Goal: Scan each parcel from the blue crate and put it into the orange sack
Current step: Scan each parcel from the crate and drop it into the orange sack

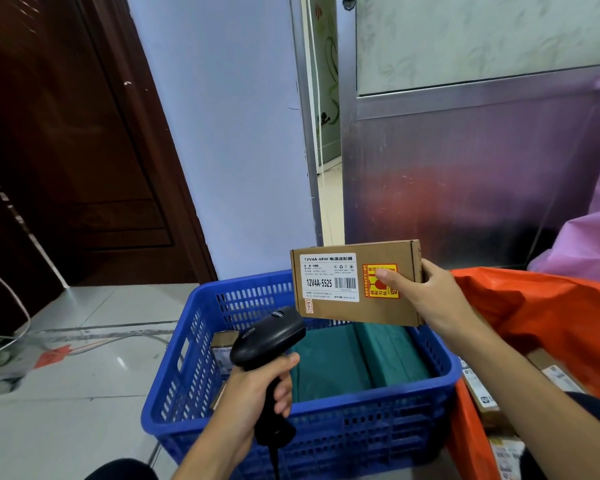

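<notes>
One parcel (347, 310) is pinched by the R hand (426, 296) above the blue crate's (291, 420) far edge, barcode (345, 283) turned twd the scanner (267, 337) gripped in the L hand (257, 396), prob. so it can be read.

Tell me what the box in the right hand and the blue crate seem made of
The box looks like matte brown cardboard, with folded edges and stuck-on paper labels. The blue crate looks like moulded plastic, slightly glossy, with slotted walls.
</notes>
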Motion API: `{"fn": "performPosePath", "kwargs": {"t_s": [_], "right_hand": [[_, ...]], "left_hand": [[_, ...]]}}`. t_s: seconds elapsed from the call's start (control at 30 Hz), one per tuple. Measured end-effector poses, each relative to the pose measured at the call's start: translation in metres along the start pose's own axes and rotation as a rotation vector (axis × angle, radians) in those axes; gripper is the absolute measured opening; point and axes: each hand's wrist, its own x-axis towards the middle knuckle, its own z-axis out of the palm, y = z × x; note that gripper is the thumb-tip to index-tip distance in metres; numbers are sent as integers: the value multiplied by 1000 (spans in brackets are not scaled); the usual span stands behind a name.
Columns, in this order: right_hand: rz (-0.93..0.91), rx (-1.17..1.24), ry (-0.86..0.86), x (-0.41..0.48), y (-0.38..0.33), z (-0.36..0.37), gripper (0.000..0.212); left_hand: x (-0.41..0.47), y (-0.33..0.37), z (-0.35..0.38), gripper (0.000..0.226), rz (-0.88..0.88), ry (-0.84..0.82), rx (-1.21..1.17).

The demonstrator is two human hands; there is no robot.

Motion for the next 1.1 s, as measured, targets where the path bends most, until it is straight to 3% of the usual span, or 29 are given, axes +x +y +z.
{"fn": "performPosePath", "kwargs": {"t_s": [0.57,0.93,1.1], "right_hand": [[86,144,-18,-4,-5,-17,46],[168,110,-35,-28,-3,-57,30],[253,144,21,-41,5,-80,31]], "left_hand": [[4,-3,5,31,52,-9,-27],[16,-13,29,10,139,118,-56],[21,-27,42,4,130,98,-9]]}}
